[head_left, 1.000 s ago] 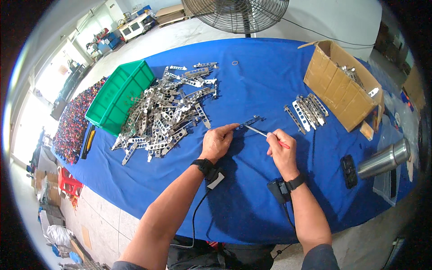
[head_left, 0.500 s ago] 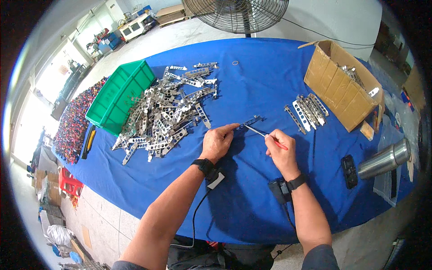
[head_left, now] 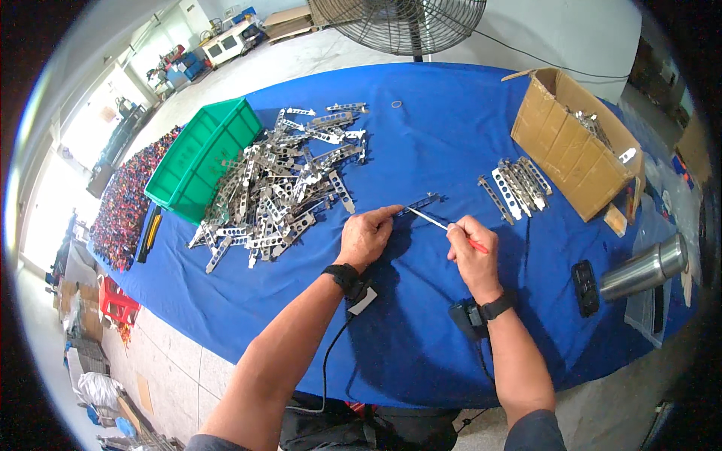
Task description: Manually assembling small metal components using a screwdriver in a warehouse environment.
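– What are the fingers doing on that metal strip (head_left: 423, 204)?

– The left hand (head_left: 366, 237) has its fingertips pressed together on the near end of the strip, pinning it flat to the blue table (head_left: 451, 128). The right hand (head_left: 470, 248) has its fingers closed round a thin tool with a red handle (head_left: 451, 229), tip laid against the strip.

– How would you do it well?

– I'd keep the left fingers firm so the strip can't swivel, and work the tool in short strokes rather than long ones. The tip looks close to the left fingertips, so I'd go lightly there.

– And round about?

– A heap of the same strips (head_left: 282, 184) lies to the left beside a green bin (head_left: 203, 158). A neat row of strips (head_left: 515, 184) sits to the right, near a cardboard box (head_left: 571, 143).
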Demonstrator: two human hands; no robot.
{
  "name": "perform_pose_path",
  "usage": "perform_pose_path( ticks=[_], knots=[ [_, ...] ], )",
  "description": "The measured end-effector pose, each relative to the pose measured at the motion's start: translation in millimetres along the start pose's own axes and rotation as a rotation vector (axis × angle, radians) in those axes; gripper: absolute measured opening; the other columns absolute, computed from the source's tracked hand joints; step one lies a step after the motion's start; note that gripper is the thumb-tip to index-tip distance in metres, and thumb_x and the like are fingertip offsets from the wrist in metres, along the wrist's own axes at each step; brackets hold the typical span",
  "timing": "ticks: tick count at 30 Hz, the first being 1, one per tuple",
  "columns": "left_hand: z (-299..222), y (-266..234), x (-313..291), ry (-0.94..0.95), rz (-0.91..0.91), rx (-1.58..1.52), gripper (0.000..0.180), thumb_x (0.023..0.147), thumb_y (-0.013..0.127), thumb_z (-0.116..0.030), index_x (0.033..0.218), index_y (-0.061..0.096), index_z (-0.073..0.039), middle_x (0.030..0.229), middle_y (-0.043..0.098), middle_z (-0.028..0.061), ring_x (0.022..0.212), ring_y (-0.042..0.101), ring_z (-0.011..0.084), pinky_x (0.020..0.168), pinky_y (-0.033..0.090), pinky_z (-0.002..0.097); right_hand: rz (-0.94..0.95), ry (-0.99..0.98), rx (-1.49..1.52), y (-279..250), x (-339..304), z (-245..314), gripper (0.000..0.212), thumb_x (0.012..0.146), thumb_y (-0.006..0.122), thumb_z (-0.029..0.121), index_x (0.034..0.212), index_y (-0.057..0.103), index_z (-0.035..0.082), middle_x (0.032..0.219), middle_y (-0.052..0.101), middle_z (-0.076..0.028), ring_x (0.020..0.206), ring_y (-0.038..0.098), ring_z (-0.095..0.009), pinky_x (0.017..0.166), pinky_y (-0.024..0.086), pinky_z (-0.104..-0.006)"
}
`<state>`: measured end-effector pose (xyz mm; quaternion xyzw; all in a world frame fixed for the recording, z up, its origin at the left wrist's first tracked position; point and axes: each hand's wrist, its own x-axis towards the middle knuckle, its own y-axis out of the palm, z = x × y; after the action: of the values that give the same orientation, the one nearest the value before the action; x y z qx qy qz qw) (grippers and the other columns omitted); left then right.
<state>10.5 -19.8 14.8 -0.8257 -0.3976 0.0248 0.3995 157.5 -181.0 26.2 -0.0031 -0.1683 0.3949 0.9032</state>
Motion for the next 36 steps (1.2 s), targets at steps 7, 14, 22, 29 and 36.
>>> perform_pose_path(
  ticks=[7, 14, 22, 29, 36],
  knots=[
    [6, 4, 0, 0.047, -0.032, -0.010, 0.030, 0.088, 0.059, -0.012, 0.115, 0.072, -0.012, 0.061, 0.059, 0.0142, 0.052, 0.058, 0.0209, 0.057, 0.048, 0.0355, 0.097, 0.031, -0.026, 9, -2, -6, 0.026, 0.095, 0.060, 0.015, 0.073, 0.057, 0.002, 0.055, 0.057, -0.004, 0.050, 0.058, -0.010, 0.046, 0.043, -0.0278],
    [-7, -3, 0, -0.048, 0.042, 0.029, 0.029, 0.089, 0.058, -0.014, 0.113, 0.073, -0.016, 0.071, 0.066, 0.0157, 0.066, 0.067, 0.0302, 0.065, 0.051, 0.0404, 0.061, 0.040, -0.033, 5, -2, -8, 0.028, 0.097, 0.058, 0.016, 0.073, 0.057, 0.002, 0.055, 0.056, -0.005, 0.049, 0.059, -0.011, 0.046, 0.043, -0.0287],
    [-1, 0, -1, -0.047, 0.020, -0.018, 0.030, 0.088, 0.058, -0.014, 0.114, 0.072, -0.016, 0.072, 0.067, 0.0155, 0.069, 0.067, 0.0306, 0.066, 0.052, 0.0408, 0.052, 0.009, -0.014, 8, -1, -9, 0.029, 0.097, 0.058, 0.015, 0.071, 0.053, 0.002, 0.054, 0.054, -0.005, 0.048, 0.057, -0.011, 0.045, 0.042, -0.0290],
    [4, 5, 0, 0.014, -0.009, -0.007, 0.032, 0.087, 0.058, -0.013, 0.116, 0.072, -0.015, 0.066, 0.063, 0.0144, 0.058, 0.062, 0.0251, 0.060, 0.050, 0.0379, 0.039, 0.047, -0.016, 7, -2, -9, 0.030, 0.097, 0.057, 0.014, 0.070, 0.052, 0.002, 0.054, 0.051, -0.002, 0.048, 0.055, -0.008, 0.044, 0.042, -0.0265],
    [7, 4, 0, 0.047, -0.005, 0.011, 0.031, 0.087, 0.058, -0.013, 0.115, 0.072, -0.015, 0.066, 0.062, 0.0157, 0.059, 0.062, 0.0266, 0.060, 0.050, 0.0385, 0.096, 0.031, -0.016, 7, -2, -7, 0.028, 0.097, 0.058, 0.016, 0.072, 0.056, 0.002, 0.055, 0.053, -0.002, 0.049, 0.057, -0.008, 0.045, 0.043, -0.0262]
  ],
)
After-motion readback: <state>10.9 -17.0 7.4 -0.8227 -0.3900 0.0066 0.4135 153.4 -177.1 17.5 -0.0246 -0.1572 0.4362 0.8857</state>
